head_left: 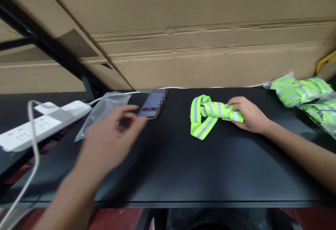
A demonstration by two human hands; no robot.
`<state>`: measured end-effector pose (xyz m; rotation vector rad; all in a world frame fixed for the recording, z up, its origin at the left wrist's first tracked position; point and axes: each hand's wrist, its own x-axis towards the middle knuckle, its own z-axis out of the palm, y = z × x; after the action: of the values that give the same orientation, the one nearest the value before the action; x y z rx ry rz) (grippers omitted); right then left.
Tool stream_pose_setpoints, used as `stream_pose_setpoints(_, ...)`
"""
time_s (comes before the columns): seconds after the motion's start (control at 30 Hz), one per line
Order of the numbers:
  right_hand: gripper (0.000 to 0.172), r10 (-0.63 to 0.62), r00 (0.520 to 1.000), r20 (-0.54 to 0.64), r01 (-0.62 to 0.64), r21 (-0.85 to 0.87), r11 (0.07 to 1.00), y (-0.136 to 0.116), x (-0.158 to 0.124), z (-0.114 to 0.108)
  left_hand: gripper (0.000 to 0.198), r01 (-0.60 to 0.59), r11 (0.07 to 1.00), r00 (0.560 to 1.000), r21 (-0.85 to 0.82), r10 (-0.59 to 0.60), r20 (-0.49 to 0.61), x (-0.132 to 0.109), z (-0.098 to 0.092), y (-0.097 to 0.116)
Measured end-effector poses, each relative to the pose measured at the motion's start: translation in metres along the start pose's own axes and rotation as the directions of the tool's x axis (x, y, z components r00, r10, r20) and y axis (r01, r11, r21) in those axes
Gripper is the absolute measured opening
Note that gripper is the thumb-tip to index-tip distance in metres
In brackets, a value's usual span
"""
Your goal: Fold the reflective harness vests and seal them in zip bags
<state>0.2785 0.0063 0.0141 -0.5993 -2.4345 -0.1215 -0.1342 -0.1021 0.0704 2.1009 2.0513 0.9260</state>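
Note:
A neon-yellow reflective strap (pixel 210 112) with grey stripes lies bundled on the black table, one loop spread out to its left. My right hand (pixel 248 114) grips the bundle's right end, fingers closed over it. Over the left part of the table, my left hand (pixel 112 132) is blurred by motion, thumb and index finger apart with nothing visible between them. Close beyond its fingertips lies a phone (pixel 151 105) with its screen lit. Partly behind that hand is a clear plastic bag (pixel 105 105), lying flat.
Several bagged neon-yellow straps (pixel 296 91) are piled at the right. A white power strip (pixel 47 125) with a plug and a white cable (pixel 34 146) occupies the left side. Cardboard (pixel 210 30) stands along the back, beside a black metal frame (pixel 57 51).

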Motion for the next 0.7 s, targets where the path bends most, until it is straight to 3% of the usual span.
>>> stream_pose_setpoints(0.03, 0.017, -0.078, 0.997, 0.019, 0.079, -0.048, 0.996, 0.003, 0.005, 0.002, 0.049, -0.133, 0.991, 0.990, 0.019, 0.132, 0.052, 0.009, 0.017, 0.022)
stream_pose_setpoints(0.07, 0.018, -0.132, 0.990, 0.045, 0.135, -0.083, 0.987, 0.006, 0.009, 0.003, 0.060, -0.314, 0.949, 0.942, -0.005, 0.313, 0.120, 0.019, 0.036, 0.040)
stream_pose_setpoints(0.13, 0.023, -0.196, 0.974, 0.112, 0.208, -0.102, 0.973, 0.008, 0.013, 0.002, 0.073, -0.543, 0.839, 0.820, -0.047, 0.541, 0.188, 0.038, 0.072, 0.063)
stream_pose_setpoints(0.2, 0.018, -0.225, 0.962, 0.156, 0.236, -0.058, 0.970, 0.007, 0.012, -0.003, 0.072, -0.662, 0.742, 0.708, -0.107, 0.666, 0.235, 0.054, 0.100, 0.071)
stream_pose_setpoints(0.23, 0.013, -0.222, 0.962, 0.158, 0.227, -0.015, 0.974, 0.005, 0.009, -0.006, 0.069, -0.688, 0.712, 0.672, -0.138, 0.698, 0.248, 0.060, 0.111, 0.072)
stream_pose_setpoints(0.3, 0.024, -0.139, 0.982, 0.130, 0.124, 0.114, 0.986, -0.001, 0.003, -0.010, 0.062, -0.693, 0.695, 0.640, -0.190, 0.715, 0.282, 0.065, 0.124, 0.071)
stream_pose_setpoints(0.37, 0.032, 0.078, 0.995, 0.065, -0.092, 0.256, 0.962, -0.008, -0.002, -0.013, 0.065, -0.680, 0.702, 0.631, -0.211, 0.707, 0.319, 0.063, 0.128, 0.069)
stream_pose_setpoints(0.4, 0.033, 0.211, 0.977, 0.039, -0.213, 0.310, 0.926, -0.012, -0.003, -0.013, 0.070, -0.677, 0.705, 0.628, -0.212, 0.703, 0.334, 0.059, 0.127, 0.069)
stream_pose_setpoints(0.5, 0.044, 0.502, 0.862, 0.074, -0.498, 0.314, 0.809, -0.022, 0.003, -0.012, 0.093, -0.679, 0.703, 0.617, -0.209, 0.702, 0.355, 0.046, 0.121, 0.069)
stream_pose_setpoints(0.6, 0.067, 0.584, 0.769, 0.262, -0.631, 0.163, 0.758, -0.029, 0.013, -0.014, 0.103, -0.624, 0.750, 0.665, -0.219, 0.657, 0.355, 0.036, 0.118, 0.070)
stream_pose_setpoints(0.7, 0.067, 0.621, 0.692, 0.369, -0.691, 0.087, 0.718, -0.032, 0.019, -0.021, 0.107, -0.480, 0.847, 0.769, -0.227, 0.531, 0.356, 0.036, 0.123, 0.069)
